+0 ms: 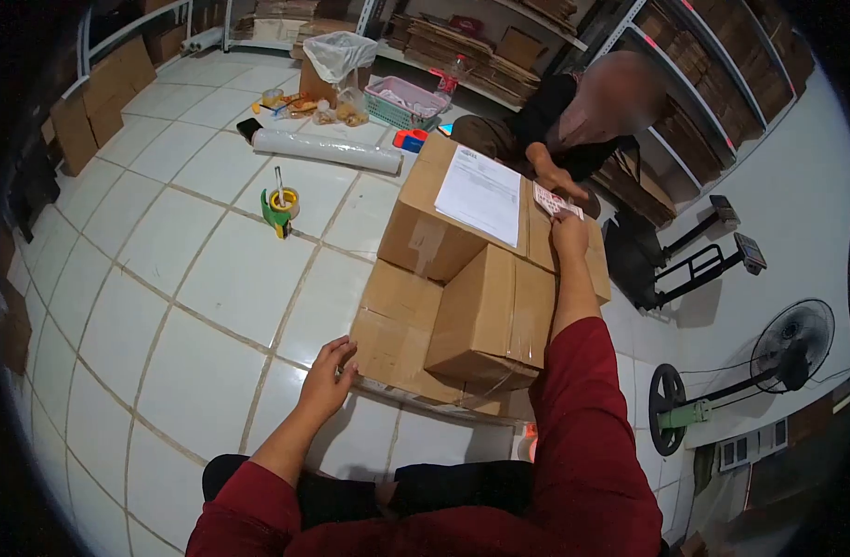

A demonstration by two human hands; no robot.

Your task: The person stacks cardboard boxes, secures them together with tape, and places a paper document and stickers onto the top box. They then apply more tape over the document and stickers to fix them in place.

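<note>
In front of me lies a large flat cardboard box (390, 320) with a smaller taped carton (485, 316) on top of it. Behind the smaller one sits another carton (420, 243) bearing a white printed sheet (480, 197). My right hand (570, 234) reaches across to the far right and has its fingers closed on the near end of a red-and-white printed label (553, 200). A co-worker's hand (557, 179) is right at the label's other side. My left hand (330, 379) hovers by the large box's left edge, empty, with thumb and fingers apart.
Left on the tiled floor stands a green tape dispenser (278, 212). Beyond it lie a roll of plastic wrap (327, 151) and a basket (404, 102). A seated co-worker (573, 111) faces me. Platform scales (634, 255) and a fan (791, 343) stand to the right.
</note>
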